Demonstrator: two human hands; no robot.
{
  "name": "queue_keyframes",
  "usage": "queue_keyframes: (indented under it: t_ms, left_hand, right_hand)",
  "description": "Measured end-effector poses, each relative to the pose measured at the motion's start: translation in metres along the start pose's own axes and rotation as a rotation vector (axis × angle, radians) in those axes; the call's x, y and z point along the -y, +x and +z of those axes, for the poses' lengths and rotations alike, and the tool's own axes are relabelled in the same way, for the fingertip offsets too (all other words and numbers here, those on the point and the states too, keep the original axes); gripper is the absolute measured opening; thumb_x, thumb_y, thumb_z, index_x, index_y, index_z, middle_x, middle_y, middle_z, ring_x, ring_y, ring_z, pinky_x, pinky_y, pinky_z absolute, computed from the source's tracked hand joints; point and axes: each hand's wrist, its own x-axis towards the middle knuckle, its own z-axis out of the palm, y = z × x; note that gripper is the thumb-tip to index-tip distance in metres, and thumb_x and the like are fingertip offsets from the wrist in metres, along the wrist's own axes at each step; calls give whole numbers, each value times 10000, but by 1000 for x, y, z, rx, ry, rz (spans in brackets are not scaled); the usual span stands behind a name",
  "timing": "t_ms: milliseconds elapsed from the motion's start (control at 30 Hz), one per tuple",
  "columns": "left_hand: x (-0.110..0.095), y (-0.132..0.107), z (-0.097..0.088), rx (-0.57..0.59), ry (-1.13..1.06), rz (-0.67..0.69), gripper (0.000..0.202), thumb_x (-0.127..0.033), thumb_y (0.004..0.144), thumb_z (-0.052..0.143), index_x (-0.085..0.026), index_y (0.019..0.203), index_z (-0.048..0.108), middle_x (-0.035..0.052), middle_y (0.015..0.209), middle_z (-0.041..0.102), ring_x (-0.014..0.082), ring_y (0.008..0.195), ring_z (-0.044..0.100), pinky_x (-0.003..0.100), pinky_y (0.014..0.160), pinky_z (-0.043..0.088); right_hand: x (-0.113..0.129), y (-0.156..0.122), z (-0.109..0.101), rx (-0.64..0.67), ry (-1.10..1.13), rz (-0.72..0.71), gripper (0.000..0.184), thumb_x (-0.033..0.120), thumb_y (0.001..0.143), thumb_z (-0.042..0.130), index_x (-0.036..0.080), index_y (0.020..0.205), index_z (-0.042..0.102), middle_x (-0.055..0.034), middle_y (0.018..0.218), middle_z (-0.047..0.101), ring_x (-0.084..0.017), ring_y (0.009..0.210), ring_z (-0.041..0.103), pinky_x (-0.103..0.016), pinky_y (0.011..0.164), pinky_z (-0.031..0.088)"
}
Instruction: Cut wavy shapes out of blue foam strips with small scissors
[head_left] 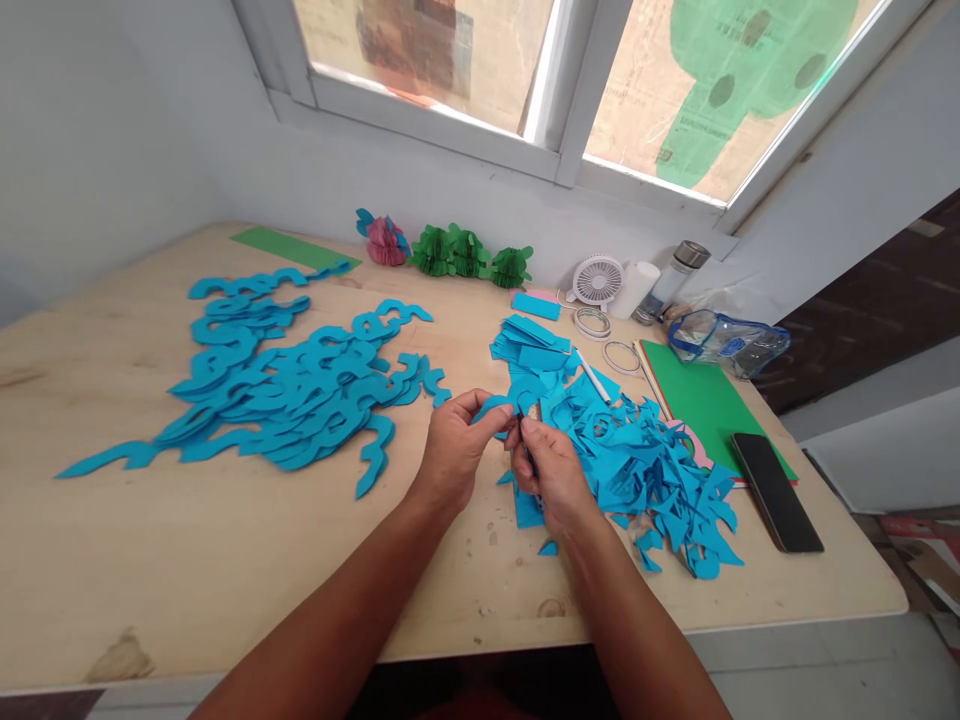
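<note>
Both my hands meet above the wooden table (225, 560) near its middle. My left hand (455, 447) pinches a small curved blue paper piece (496, 404) between thumb and fingers. My right hand (550, 470) is closed around a small dark-handled tool, probably scissors (525, 432), whose tip meets that piece. A heap of blue paper offcuts (645, 465) lies just right of my hands. A large spread of finished blue cut-out shapes (285, 385) lies to the left.
A stack of blue paper strips (532, 345) and a white pen (594, 377) lie behind the scraps. Green sheets (701, 400), a black phone (776, 490), a clear pouch (727, 342), tape rings (592, 322), a small fan (598, 280), a bottle (675, 275) and paper flowers (465, 252) line the right and back.
</note>
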Motion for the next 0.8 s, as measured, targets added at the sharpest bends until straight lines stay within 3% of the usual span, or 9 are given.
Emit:
queue_keyframes:
  t_ms: [800]
  left_hand:
    - [3,2,-2,25,-92,-43,124,-218,634,716,-156,597,615,-24,591,571,112,585,511,261,615,443]
  right_hand:
    - [1,1,-1,-45,-160,-63,417,570,758,575,168,647,552,85,392,379,-55,350,250,-203,341,130]
